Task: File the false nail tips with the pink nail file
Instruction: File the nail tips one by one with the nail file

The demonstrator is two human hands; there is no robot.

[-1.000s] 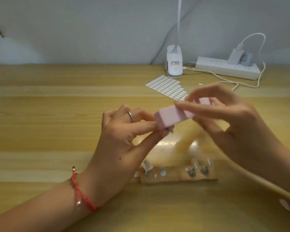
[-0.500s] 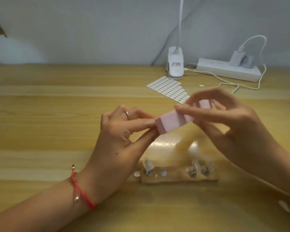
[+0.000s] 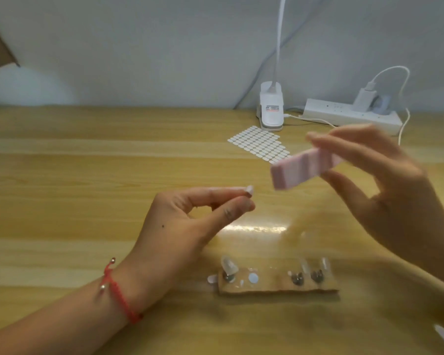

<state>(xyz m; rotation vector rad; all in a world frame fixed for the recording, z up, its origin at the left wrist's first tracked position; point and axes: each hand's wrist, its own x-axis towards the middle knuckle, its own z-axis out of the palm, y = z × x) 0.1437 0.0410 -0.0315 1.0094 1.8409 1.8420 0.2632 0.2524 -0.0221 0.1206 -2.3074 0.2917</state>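
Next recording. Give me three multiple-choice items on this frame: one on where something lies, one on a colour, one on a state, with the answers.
1. Where does the sheet of white oval stickers lie?
A. on the table, just in front of the clip lamp's base
B. on the floor
C. in a drawer

2. What colour is the cord bracelet on the left wrist?
A. blue
B. red
C. green

3. In what state is the pink nail file?
A. lying flat on the table
B. held in the air by the right hand, apart from the left hand
C. snapped in two

Answers:
1 A: the sheet rests on the wood right before the lamp's white base.
2 B: the cord is plainly red.
3 B: the right hand's fingers grip it above the table, with a clear gap to the left fingertips.
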